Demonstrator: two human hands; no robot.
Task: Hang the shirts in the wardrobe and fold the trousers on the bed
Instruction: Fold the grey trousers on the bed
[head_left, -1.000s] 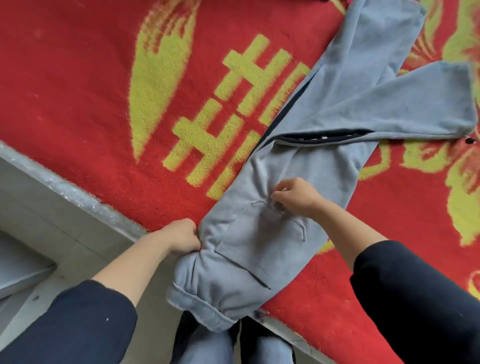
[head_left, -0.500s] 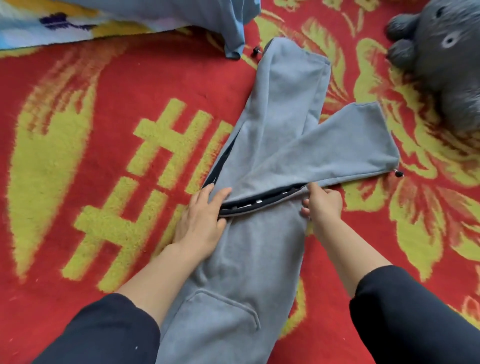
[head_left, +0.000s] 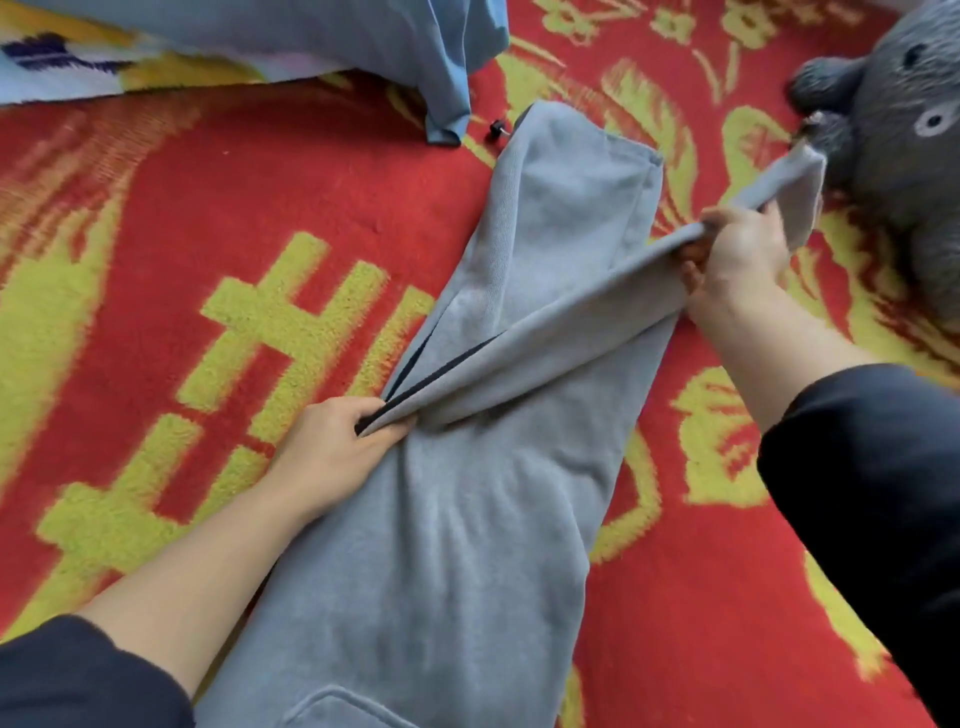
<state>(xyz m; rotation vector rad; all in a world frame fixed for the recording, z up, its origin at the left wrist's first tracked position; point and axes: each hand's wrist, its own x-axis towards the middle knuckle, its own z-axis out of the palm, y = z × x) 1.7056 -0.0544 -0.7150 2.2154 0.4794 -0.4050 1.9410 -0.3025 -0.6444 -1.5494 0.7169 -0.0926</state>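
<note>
Grey trousers (head_left: 467, 519): flat on the bed's red-and-yellow blanket (head_left: 208, 197), stretched between both hands.
Left hand (head_left: 332, 447): pinching the dark-lined fold edge.
Right hand (head_left: 737, 254): gripping one leg, held above the blanket.
Grey plush toy (head_left: 909, 130): just beyond the right hand.

Wore dark navy, almost black cloth on both arms. Had the left sleeve (head_left: 78, 675) ending partway up the forearm in a soft rounded edge, and the right sleeve (head_left: 872, 493) ending likewise, loose and faintly creased. Showed both forearms, the left hand (head_left: 337, 447) and the right hand (head_left: 737, 254) bare.
</note>
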